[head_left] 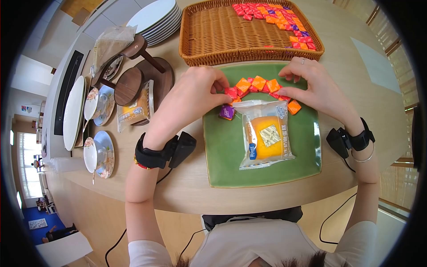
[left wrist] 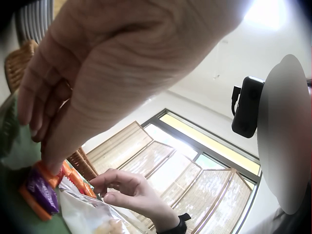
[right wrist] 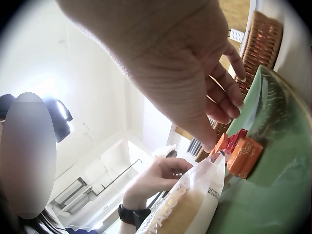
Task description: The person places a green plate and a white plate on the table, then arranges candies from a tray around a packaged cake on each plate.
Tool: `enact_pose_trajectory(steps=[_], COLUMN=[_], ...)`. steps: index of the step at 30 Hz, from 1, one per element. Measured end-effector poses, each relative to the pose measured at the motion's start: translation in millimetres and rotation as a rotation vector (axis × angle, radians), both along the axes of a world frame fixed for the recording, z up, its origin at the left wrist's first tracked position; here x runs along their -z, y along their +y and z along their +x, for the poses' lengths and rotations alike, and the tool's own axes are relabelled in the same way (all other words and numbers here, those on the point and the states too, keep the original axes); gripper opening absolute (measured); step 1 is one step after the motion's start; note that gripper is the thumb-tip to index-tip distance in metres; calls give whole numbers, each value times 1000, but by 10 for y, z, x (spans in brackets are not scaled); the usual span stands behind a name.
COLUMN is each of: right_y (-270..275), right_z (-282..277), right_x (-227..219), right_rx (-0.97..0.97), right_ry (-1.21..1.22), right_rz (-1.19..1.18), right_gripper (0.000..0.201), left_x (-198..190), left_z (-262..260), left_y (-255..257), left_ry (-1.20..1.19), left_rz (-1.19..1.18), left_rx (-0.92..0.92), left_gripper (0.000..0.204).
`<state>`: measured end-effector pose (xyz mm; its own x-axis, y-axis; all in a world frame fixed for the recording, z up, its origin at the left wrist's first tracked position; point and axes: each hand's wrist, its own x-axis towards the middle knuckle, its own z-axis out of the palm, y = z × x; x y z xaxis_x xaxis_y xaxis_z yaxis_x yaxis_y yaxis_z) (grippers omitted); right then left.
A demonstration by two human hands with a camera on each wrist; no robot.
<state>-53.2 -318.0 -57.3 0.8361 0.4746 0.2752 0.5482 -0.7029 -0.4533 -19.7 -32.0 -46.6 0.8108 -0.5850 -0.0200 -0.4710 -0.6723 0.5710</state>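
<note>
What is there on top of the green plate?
One wrapped cake, and orange, red and purple sweets curving round its far end. The plate surface beneath them is covered, so unseen.

The head view looks forward and steeply down on the counter [head_left: 182,193]. Each wrist view sits very near its own palm, tilted upward: the left faces the right hand [left wrist: 134,192] and folding screens [left wrist: 175,168], the right faces the left hand [right wrist: 153,178] and ceiling [right wrist: 83,58]. All share the green plate [head_left: 222,164].
</note>
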Motion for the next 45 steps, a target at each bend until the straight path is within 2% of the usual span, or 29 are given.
enact_pose_trajectory(steps=[13,15,17,18,20,22,26,34,36,45], right_y=[-34,-25,-35,-64,-134,-217,-280,-94,-66,4], right_z=[-24,-25,-11,-20,-82,-160,-318,-547,-562,-535], right_x=[12,12,44,44,23,-24,-120,-88,-50,88], right_rx=[-9,-3,23,50,57,64,32,147,154,175], right_ry=[34,7,49,92,133,175,193,138,62,4], right_rz=[2,36,69,100,94,86,-36,-160,-194,-161], right_gripper=[27,32,32,33,33,35,42,39,34,25], left_x=[0,-8,12,5,-19,-93,-151,-149,-141,-79], left_z=[-31,-37,-23,-28,-38,-69,-106,-123,-122,-76], left_y=[-33,-28,35,61,116,124,103,94,93,125], left_ry=[9,16,-44,-43,-59,-22,34,22,22,7], left_rz=[10,17,8,8,30,56,111,112,109,109], left_rx=[-15,-18,-2,-2,25,35,64,80,79,83], left_gripper=[27,28,38,38,53,60,71,74,74,72])
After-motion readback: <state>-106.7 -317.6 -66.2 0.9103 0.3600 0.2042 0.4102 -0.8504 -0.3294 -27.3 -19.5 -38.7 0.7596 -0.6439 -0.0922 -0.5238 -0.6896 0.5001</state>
